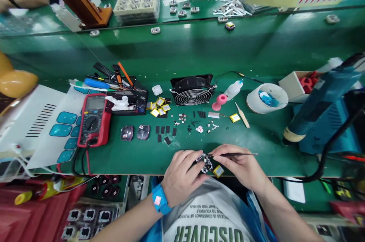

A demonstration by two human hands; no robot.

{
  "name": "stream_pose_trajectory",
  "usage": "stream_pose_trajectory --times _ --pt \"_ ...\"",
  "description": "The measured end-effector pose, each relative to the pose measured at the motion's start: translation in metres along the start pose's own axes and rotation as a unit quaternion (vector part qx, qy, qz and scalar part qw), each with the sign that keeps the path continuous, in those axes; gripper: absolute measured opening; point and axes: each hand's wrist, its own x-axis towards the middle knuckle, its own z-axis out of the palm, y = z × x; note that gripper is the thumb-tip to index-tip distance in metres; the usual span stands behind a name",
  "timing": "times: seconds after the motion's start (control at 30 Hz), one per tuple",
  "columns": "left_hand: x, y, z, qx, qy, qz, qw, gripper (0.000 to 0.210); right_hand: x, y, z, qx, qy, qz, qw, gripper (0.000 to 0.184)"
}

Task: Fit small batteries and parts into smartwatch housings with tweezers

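My left hand (185, 171), a blue band on its wrist, grips a small opened electronic device (205, 163) near the front edge of the green bench. Its inner parts face up. Pinched in my right hand (238, 164) is a pair of dark tweezers (242, 154), lying nearly level, with the tip end at the device's upper edge. Whether the tips touch a part is too small to tell. A yellow-taped battery (218, 171) lies just below and right of the device, between my hands. Several black pads (162, 129) and two dark casings (143, 132) lie farther left.
A fan (193, 90) stands at the back, with a pink holder (219, 102) and a white tub (267, 98) to its right. On the left are a red multimeter (93, 120) and a tool box (128, 101). A teal tool (322, 101) leans in from the right.
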Motion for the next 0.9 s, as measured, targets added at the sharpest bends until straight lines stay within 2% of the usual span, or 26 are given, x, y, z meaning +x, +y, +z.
stream_pose_trajectory --times 0.2,0.37,0.53,0.77,0.9 --pt "0.0 0.001 0.001 -0.012 0.016 0.007 1.0 0.027 0.002 -0.008 -0.002 -0.045 -0.055 -0.062 0.996 0.031" --pt "0.0 0.002 0.001 -0.009 0.016 -0.006 1.0 0.026 -0.003 -0.007 -0.002 -0.056 -0.067 -0.06 0.994 0.032" --pt "0.003 0.001 0.001 0.007 0.024 0.018 1.0 0.031 -0.008 -0.004 0.001 -0.061 -0.059 -0.07 0.994 0.031" --pt "0.001 0.001 0.001 0.012 0.013 0.014 1.0 0.033 -0.006 -0.006 -0.003 -0.05 -0.051 -0.071 0.995 0.024" --pt "-0.001 0.0 0.002 0.014 -0.002 0.01 1.0 0.034 -0.005 -0.002 -0.004 -0.055 -0.039 -0.107 0.992 0.02"
